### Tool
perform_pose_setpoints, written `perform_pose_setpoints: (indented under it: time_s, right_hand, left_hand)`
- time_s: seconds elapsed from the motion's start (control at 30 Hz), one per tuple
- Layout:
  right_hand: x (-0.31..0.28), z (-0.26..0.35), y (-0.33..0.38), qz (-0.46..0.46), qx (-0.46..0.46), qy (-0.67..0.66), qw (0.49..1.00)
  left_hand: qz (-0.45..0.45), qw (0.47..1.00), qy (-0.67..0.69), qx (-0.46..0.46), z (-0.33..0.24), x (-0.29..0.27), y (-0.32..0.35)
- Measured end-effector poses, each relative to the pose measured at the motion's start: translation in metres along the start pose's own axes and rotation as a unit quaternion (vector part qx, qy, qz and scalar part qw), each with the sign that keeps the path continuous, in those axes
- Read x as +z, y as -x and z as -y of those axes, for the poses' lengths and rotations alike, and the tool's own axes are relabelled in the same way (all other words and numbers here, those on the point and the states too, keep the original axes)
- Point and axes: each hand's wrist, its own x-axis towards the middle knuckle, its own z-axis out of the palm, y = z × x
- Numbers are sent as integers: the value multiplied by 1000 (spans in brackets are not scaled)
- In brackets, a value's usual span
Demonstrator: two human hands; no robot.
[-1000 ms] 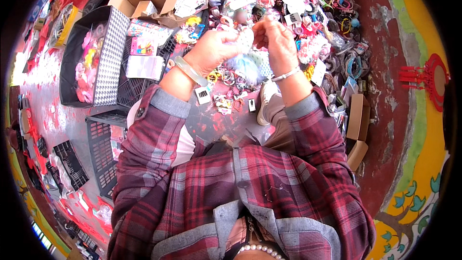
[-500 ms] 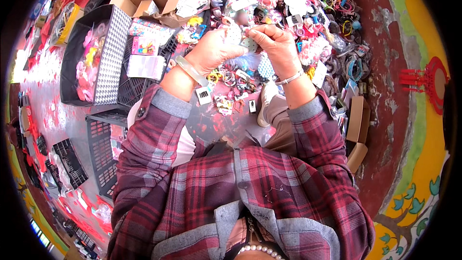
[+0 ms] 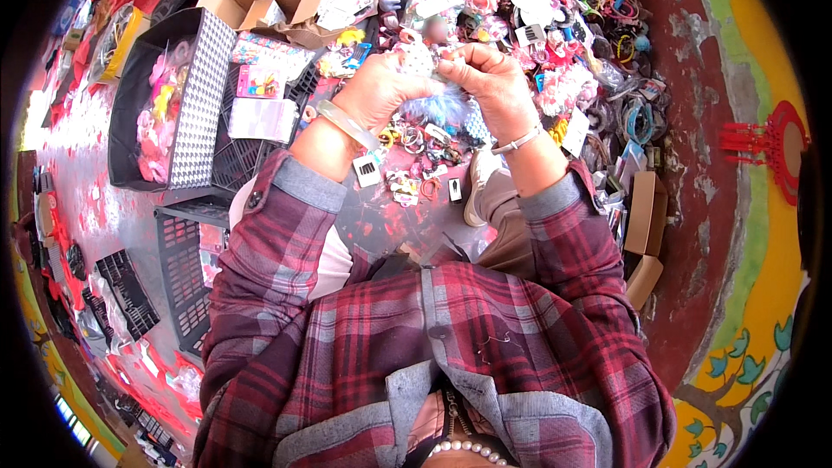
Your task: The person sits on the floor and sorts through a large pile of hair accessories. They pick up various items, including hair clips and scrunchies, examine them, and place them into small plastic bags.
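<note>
Out over a heap of hair accessories (image 3: 485, 9), my two hands are close together. My left hand (image 3: 380, 91) is closed on a pale, speckled thing (image 3: 419, 61), its thumb stretched toward the right hand; the fingers partly hide the thing, and its kind is unclear. My right hand (image 3: 494, 87) is closed in a pinch beside it, thumb against fingers; what sits in the pinch is too small to make out. Just beneath the hands lies a fluffy blue thing (image 3: 439, 110). Hair ties (image 3: 425, 140) and a carded set of dark clips (image 3: 367, 171) lie nearer to me.
On the left stands a black-and-white checked box (image 3: 201, 100) with pink and yellow accessories inside. Beside it are black plastic crates (image 3: 184, 273) and an open cardboard box (image 3: 290, 0). Cardboard flaps (image 3: 646, 217) and a red hanging ornament (image 3: 780, 153) are on the right.
The greyish round piece that showed between my hands is no longer visible. My right hand has shifted slightly and its fingers have turned; my left hand stays nearly in place.
</note>
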Motion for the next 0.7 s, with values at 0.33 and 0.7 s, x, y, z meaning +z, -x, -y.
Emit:
perform_pose_setpoints:
  time_s: [0.33, 0.7]
  right_hand:
    - [7, -1, -3, 19, -60, 95, 993]
    - [8, 2, 4, -79, 20, 92, 992]
  left_hand:
    - [70, 987, -141, 3, 7, 1, 0]
    - [91, 973, -182, -105, -2, 9, 3]
